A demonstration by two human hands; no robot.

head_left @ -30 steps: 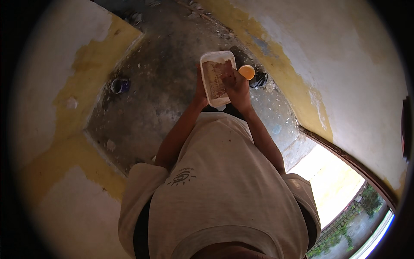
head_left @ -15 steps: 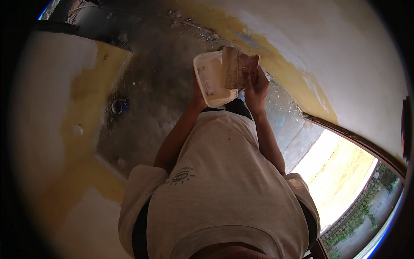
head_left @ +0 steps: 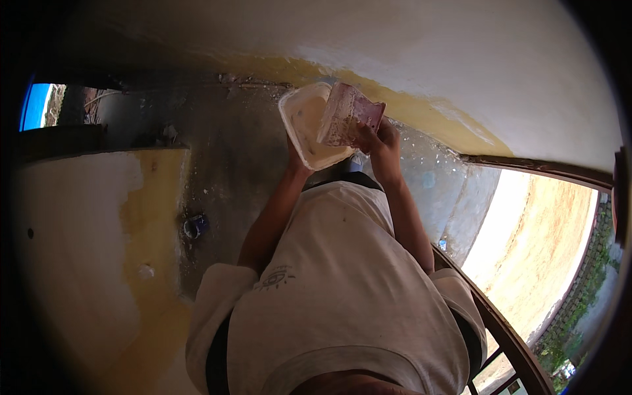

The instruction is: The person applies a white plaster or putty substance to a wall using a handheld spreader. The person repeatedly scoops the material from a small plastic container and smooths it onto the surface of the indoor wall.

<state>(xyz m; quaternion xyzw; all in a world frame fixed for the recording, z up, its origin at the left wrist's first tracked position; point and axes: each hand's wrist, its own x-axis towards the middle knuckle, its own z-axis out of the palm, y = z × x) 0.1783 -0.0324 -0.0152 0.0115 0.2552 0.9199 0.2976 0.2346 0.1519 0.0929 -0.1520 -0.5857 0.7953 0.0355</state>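
My left hand (head_left: 295,158) is closed on the left side of a white plastic tub (head_left: 299,125) with pale, smeared insides, held in front of my body. My right hand (head_left: 382,143) grips a flat reddish-brown scraper piece (head_left: 349,106), crusted with pale residue, over the tub's right part; that part of the tub is hidden behind it. The fingers of my left hand are mostly hidden by the tub. A shoe (head_left: 355,164) shows below, between the tub and my shirt.
Patchy yellow-and-white walls (head_left: 151,197) stand either side of a stained concrete floor (head_left: 224,164). A blue container (head_left: 197,225) lies by the left wall. At the right are a bright doorway (head_left: 526,224) and dark railing (head_left: 494,329); another opening (head_left: 52,105) shows at upper left.
The scraper, earlier down inside the tub, is now raised and shifted toward its right side. The view has swung round, bringing more of both openings in; an orange cup is out of sight.
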